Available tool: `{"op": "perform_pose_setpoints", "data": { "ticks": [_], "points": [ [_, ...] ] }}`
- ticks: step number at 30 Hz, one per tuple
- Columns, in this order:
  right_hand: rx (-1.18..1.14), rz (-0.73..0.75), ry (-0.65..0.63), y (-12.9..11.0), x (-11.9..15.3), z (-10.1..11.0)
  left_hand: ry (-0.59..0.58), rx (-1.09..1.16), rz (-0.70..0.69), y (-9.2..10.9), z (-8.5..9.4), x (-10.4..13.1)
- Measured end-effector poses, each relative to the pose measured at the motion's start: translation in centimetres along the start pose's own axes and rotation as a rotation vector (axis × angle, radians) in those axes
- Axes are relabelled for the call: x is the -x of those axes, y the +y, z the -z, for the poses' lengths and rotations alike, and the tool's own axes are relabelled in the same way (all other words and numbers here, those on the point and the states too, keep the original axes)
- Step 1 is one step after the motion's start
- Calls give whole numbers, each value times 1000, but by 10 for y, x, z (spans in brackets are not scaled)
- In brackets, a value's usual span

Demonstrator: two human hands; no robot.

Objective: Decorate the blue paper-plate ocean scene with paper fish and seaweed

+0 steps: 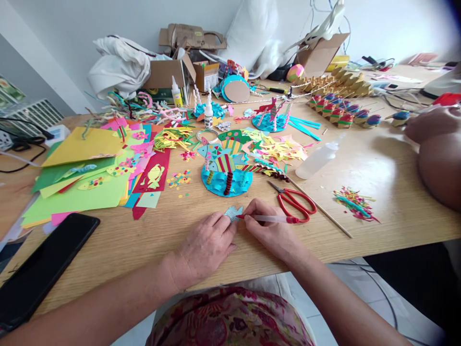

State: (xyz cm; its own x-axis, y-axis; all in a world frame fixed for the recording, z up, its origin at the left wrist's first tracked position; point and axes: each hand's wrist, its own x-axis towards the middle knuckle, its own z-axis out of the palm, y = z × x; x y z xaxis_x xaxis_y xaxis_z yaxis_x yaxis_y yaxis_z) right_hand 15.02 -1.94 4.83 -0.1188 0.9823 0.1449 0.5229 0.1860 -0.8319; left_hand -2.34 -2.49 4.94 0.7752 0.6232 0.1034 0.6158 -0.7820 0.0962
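A small light-blue paper fish (pixel 233 213) with a dotted pattern lies on the wooden table near the front edge. The fingers of my left hand (pixel 209 240) press on its left side, held together. My right hand (pixel 268 228) is closed around a pen (pixel 275 218) with a red tip and red end, its tip touching the fish's right side. Red-handled scissors (pixel 296 204) lie just right of my right hand. Beyond my hands stands a round blue base (pixel 236 186) with paper fish (pixel 224 163) on fuzzy stems.
Coloured paper sheets (pixel 90 185) and a black phone (pixel 46 264) lie left. A wooden stick (pixel 324 211), a glue bottle (pixel 319 158) and paper shreds (pixel 355 202) are right. Boxes (pixel 165 74) stand behind. Another person's arm (pixel 437 154) rests at the right edge.
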Motion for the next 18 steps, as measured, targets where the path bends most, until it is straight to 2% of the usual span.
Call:
{"op": "perform_pose_setpoints", "data": {
  "ticks": [11, 18],
  "points": [
    [-31, 8, 44, 5, 1, 0, -2, 7, -6, 0, 1, 0],
    [-10, -1, 7, 5, 0, -1, 0, 2, -12, -1, 1, 0]
  ]
}}
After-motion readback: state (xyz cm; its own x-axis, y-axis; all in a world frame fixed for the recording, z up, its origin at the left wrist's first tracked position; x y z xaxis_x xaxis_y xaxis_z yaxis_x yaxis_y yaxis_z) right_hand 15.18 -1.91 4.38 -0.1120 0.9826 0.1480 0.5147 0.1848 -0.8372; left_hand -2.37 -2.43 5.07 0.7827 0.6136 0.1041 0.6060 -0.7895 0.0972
